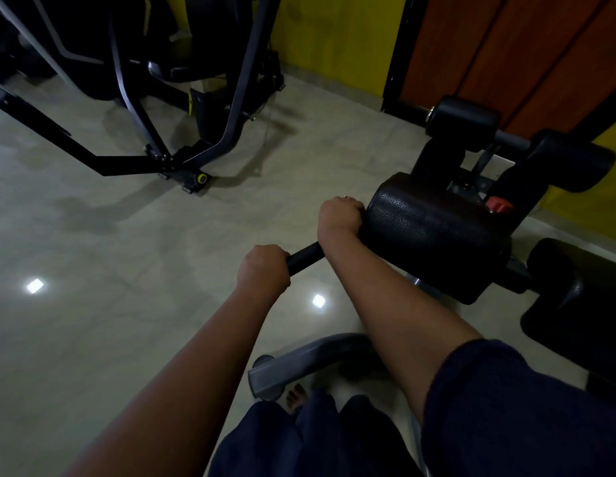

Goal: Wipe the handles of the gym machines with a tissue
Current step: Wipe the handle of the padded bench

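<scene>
Polished tile floor (93, 235), dim gym. One black handle (304, 258) spans both fists: the left hand (265, 270) curls round its free end, the right hand (341, 216) clamps it against the roller pad (433, 232). Between the fingers it looks rigid, fixed, likely grippy. No tissue shows.

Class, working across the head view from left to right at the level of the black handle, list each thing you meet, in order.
left-hand grip → handle → right-hand grip → black padded roller → red knob
</scene>
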{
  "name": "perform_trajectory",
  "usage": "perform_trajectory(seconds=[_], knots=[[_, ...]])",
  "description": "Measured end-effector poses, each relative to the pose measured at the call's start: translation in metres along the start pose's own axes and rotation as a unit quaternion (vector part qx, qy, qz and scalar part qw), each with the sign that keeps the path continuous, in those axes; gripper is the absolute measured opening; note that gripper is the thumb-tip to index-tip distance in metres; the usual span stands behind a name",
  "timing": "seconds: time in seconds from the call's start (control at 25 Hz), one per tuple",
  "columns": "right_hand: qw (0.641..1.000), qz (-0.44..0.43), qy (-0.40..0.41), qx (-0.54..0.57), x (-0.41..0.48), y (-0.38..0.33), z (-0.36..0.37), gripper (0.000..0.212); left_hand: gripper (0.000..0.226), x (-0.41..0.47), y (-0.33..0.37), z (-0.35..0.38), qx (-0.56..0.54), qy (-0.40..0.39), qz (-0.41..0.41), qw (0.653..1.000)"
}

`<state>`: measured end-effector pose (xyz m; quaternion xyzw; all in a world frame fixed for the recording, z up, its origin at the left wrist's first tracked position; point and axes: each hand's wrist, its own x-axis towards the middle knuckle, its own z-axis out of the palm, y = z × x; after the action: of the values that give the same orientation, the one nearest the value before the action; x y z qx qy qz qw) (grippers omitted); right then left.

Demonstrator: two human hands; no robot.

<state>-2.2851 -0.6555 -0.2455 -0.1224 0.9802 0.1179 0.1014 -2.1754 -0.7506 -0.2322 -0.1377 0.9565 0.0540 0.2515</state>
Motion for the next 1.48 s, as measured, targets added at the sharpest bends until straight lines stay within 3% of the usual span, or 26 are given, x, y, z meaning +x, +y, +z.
perform_trajectory(seconds=[0.16, 0.4, 0.56, 0.64, 0.8, 0.96, 1.04, 1.16, 1.24, 1.36, 1.48], knots=[[0.999, -0.034, -0.037, 0.013, -0.021, -0.018, 0.004, 0.029, 0.038, -0.001, -0.001, -0.004, -0.003, 0.0, 0.006, 1.0], [0.999, -0.033, 0.027, -0.027, -0.01, 0.007, 0.007, 0.031, 0.044, 0.0, -0.001, -0.01, 0.002, -0.016, 0.009, 1.0], [0.985, -0.162, 0.066, -0.014, -0.046, -0.007, 0.006, 0.025, 0.043, -0.001, 0.0, -0.012, 0.017, -0.01, 0.016, 1.0], [0.983, -0.175, 0.055, 0.032, -0.039, 0.006, 0.001, 0.026, 0.043, -0.002, -0.001, -0.013, 0.018, -0.008, 0.022, 1.0], [0.985, -0.157, -0.06, 0.039, -0.006, 0.02, 0.0, 0.033, 0.043, -0.004, -0.002, -0.011, -0.007, -0.001, 0.009, 1.0], [0.924, -0.318, -0.2, 0.073, 0.013, 0.009, -0.005, 0.037, 0.044, -0.006, -0.002, -0.012, -0.035, -0.004, 0.002, 0.999], [0.92, -0.327, -0.209, 0.056, 0.024, 0.021, -0.009, 0.032, 0.043, -0.006, -0.002, -0.011, -0.05, -0.005, -0.004, 0.999], [0.95, -0.243, -0.196, -0.014, 0.034, 0.028, -0.012, 0.029, 0.043, -0.006, -0.003, -0.008, -0.073, -0.007, -0.013, 0.997], [0.938, -0.264, -0.222, 0.025, 0.032, 0.023, -0.012, 0.028, 0.044, -0.004, -0.002, -0.009, -0.071, -0.008, -0.012, 0.997], [0.905, -0.282, -0.279, 0.153, 0.026, 0.028, -0.014, 0.044, 0.045, -0.003, -0.002, -0.011, -0.046, -0.01, -0.008, 0.999], [0.929, -0.26, -0.24, 0.105, 0.031, 0.031, -0.02, 0.028, 0.044, -0.002, -0.002, -0.013, -0.026, -0.017, 0.002, 1.0]])
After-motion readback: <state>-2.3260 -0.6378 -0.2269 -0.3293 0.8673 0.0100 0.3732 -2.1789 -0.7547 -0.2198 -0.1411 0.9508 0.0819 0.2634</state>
